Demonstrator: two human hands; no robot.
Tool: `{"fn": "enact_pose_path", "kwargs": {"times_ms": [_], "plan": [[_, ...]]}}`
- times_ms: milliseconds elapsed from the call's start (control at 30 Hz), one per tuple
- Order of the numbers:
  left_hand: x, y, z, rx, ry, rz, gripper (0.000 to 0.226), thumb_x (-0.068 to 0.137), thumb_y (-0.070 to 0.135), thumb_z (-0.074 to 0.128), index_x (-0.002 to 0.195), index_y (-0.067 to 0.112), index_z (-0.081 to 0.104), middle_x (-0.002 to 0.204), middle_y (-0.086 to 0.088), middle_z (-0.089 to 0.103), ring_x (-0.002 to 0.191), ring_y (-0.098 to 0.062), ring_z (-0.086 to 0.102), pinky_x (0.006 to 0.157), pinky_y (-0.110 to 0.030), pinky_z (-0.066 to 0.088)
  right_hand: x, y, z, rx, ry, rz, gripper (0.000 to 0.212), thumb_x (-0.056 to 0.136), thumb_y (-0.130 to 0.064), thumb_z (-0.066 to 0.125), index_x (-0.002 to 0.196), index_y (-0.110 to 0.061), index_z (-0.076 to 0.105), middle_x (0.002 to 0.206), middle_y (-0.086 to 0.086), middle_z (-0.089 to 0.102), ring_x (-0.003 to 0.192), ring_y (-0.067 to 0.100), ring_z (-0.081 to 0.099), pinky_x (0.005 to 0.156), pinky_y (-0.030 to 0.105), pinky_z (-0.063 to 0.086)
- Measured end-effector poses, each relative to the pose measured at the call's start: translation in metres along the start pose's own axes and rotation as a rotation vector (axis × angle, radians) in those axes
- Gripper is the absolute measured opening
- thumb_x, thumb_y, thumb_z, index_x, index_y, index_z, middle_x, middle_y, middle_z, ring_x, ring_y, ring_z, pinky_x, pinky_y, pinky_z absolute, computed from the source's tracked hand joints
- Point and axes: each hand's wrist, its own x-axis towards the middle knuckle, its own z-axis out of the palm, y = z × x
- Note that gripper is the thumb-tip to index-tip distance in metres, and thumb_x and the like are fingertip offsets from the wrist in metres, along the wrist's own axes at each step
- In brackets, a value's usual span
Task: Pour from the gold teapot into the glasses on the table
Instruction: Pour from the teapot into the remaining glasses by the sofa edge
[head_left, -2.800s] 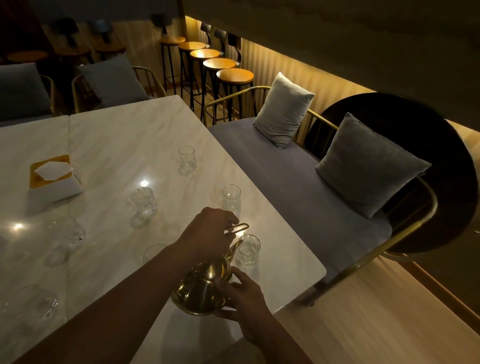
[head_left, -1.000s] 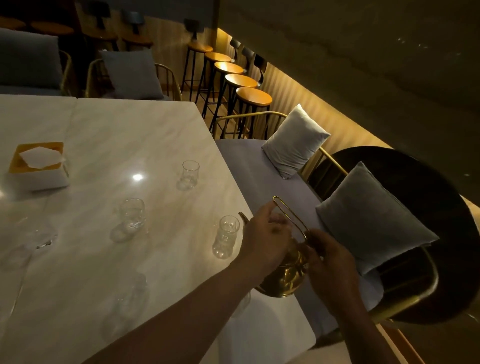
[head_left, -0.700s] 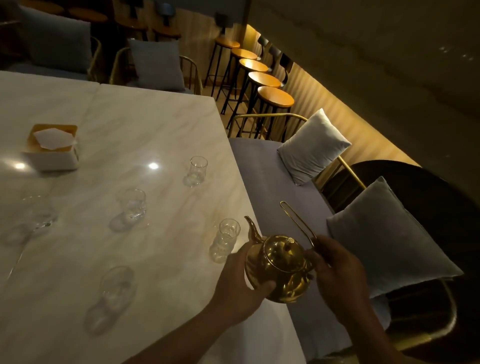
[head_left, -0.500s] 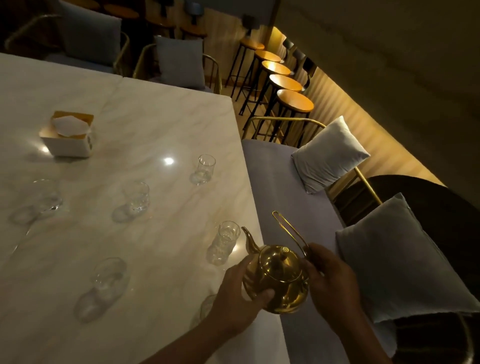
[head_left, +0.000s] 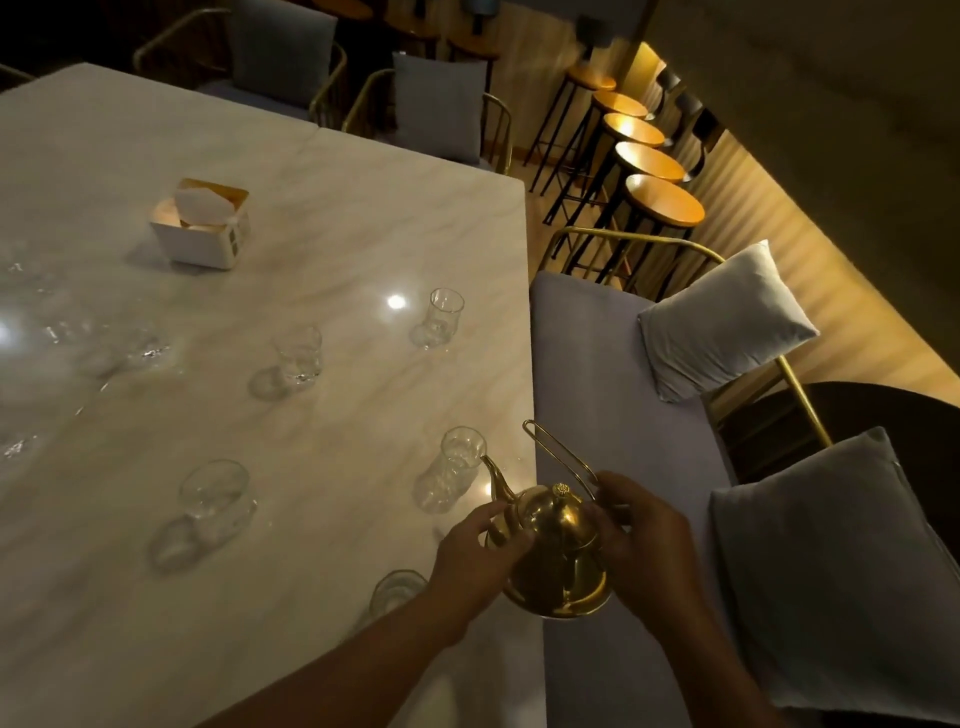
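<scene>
Left hand (head_left: 475, 551): grasping, thumb and fingers curled against the left side of the gold teapot (head_left: 558, 551), forearm entering from the lower edge over the desk (head_left: 311, 208). Right hand (head_left: 644, 540): grasping, fingers curled round the back of the same pot at the foot of its wire handle (head_left: 558, 452), which rises as a thin loop up and away. Gold teapot: held off the surface between both hands, above the desk's right edge, tilted to the left, lid knob on top. Its spout (head_left: 493, 473) reaches the rim of the edge glass (head_left: 457, 467); whether liquid is running cannot be told in the dim light. Edge glass: clear, upright, close to the right edge of the desk. Near glass (head_left: 395, 592): clear, partly hidden behind the left wrist. Left glass (head_left: 213, 499): clear, upright, well apart from the pot. Middle glass (head_left: 301, 353) and far glass (head_left: 444, 314): clear, upright, further up the desk, the far one nearer the right edge. Blurred glasses (head_left: 119, 348): at the left margin, count uncertain. Tissue box (head_left: 202, 223): white, with a sheet standing out of its top, on the far left part of the desk. Desk: pale marble pattern, glossy, with a bright lamp reflection. Bench (head_left: 597, 364): grey seat with gold frame, just beside the desk on the right, carrying a pale cushion (head_left: 727, 322) and a darker cushion (head_left: 841, 561). Bar stools (head_left: 654, 171): a row with round wooden seats, beyond the bench.
</scene>
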Motion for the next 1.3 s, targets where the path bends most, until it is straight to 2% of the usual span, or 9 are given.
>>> {"fn": "enact_pose_path", "kwargs": {"times_ms": [300, 400, 467, 600, 733, 1000, 1067, 1167, 1300], "plan": [[0.006, -0.001, 0.011, -0.024, 0.048, -0.013, 0.046, 0.070, 0.057, 0.073, 0.114, 0.046, 0.061, 0.126, 0.006, 0.059, 0.117, -0.022, 0.056, 0.093, -0.047, 0.055, 0.022, 0.000, -0.002, -0.058, -0.034, -0.018, 0.032, 0.091, -0.011, 0.069, 0.122, -0.020, 0.068, 0.109, 0.002, 0.071, 0.102, 0.020, 0.065, 0.087, 0.033, 0.055], [0.007, 0.001, 0.011, -0.043, 0.055, -0.023, 0.039, 0.070, 0.058, 0.073, 0.107, 0.050, 0.061, 0.124, 0.004, 0.059, 0.114, -0.023, 0.058, 0.091, -0.046, 0.056, 0.028, -0.005, -0.003, -0.079, -0.050, -0.054, 0.026, 0.092, -0.013, 0.069, 0.116, -0.022, 0.070, 0.103, -0.001, 0.071, 0.097, 0.017, 0.065, 0.078, 0.020, 0.050], [0.008, 0.002, 0.009, -0.057, 0.061, -0.034, 0.049, 0.067, 0.061, 0.072, 0.113, 0.047, 0.062, 0.125, 0.002, 0.060, 0.113, -0.024, 0.059, 0.086, -0.044, 0.059, 0.033, -0.009, -0.003, -0.098, -0.057, -0.077, 0.022, 0.092, -0.015, 0.069, 0.113, -0.022, 0.071, 0.100, -0.002, 0.071, 0.091, 0.013, 0.064, 0.068, 0.010, 0.042], [0.013, 0.003, 0.006, -0.079, 0.044, -0.043, 0.050, 0.077, 0.052, 0.071, 0.123, 0.038, 0.060, 0.121, -0.002, 0.063, 0.108, -0.024, 0.062, 0.077, -0.039, 0.062, 0.041, -0.017, -0.002, -0.131, -0.087, -0.074, 0.024, 0.092, -0.016, 0.069, 0.116, -0.019, 0.071, 0.104, 0.000, 0.073, 0.096, 0.016, 0.066, 0.068, 0.011, 0.042], [0.015, 0.007, 0.004, -0.093, 0.025, -0.060, 0.039, 0.083, 0.045, 0.069, 0.120, 0.035, 0.060, 0.108, 0.001, 0.069, 0.097, -0.018, 0.066, 0.075, -0.036, 0.061, 0.045, -0.026, -0.003, -0.152, -0.092, -0.091, 0.028, 0.093, -0.014, 0.068, 0.121, -0.018, 0.069, 0.108, 0.002, 0.072, 0.091, 0.012, 0.061, 0.064, 0.006, 0.035], [0.013, 0.016, 0.002, -0.136, -0.004, -0.088, 0.024, 0.084, 0.042, 0.069, 0.106, 0.042, 0.059, 0.108, -0.001, 0.070, 0.098, -0.019, 0.067, 0.068, -0.032, 0.060, 0.049, -0.035, -0.004, -0.164, -0.097, -0.088, 0.035, 0.095, -0.017, 0.065, 0.130, -0.018, 0.064, 0.119, 0.005, 0.070, 0.099, 0.015, 0.063, 0.078, 0.022, 0.042], [0.012, 0.017, 0.002, -0.144, -0.011, -0.093, 0.024, 0.083, 0.043, 0.070, 0.105, 0.042, 0.059, 0.108, -0.002, 0.070, 0.099, -0.020, 0.067, 0.070, -0.034, 0.060, 0.051, -0.037, -0.005, -0.175, -0.102, -0.093, 0.034, 0.095, -0.016, 0.065, 0.130, -0.017, 0.064, 0.120, 0.006, 0.070, 0.103, 0.018, 0.064, 0.077, 0.019, 0.042], [0.010, 0.020, 0.001, -0.150, -0.014, -0.097, 0.027, 0.083, 0.045, 0.069, 0.107, 0.040, 0.058, 0.109, -0.002, 0.070, 0.098, -0.020, 0.067, 0.069, -0.034, 0.060, 0.054, -0.039, -0.005, -0.196, -0.114, -0.104, 0.032, 0.095, -0.015, 0.065, 0.127, -0.017, 0.066, 0.116, 0.005, 0.071, 0.094, 0.012, 0.059, 0.065, 0.011, 0.036], [0.008, 0.023, 0.000, -0.146, -0.002, -0.095, 0.028, 0.083, 0.047, 0.068, 0.109, 0.041, 0.058, 0.110, -0.002, 0.069, 0.099, -0.019, 0.067, 0.066, -0.031, 0.059, 0.058, -0.040, -0.003, -0.213, -0.118, -0.116, 0.029, 0.095, -0.018, 0.066, 0.124, -0.018, 0.067, 0.112, 0.004, 0.072, 0.092, 0.013, 0.060, 0.066, 0.014, 0.039]]}}
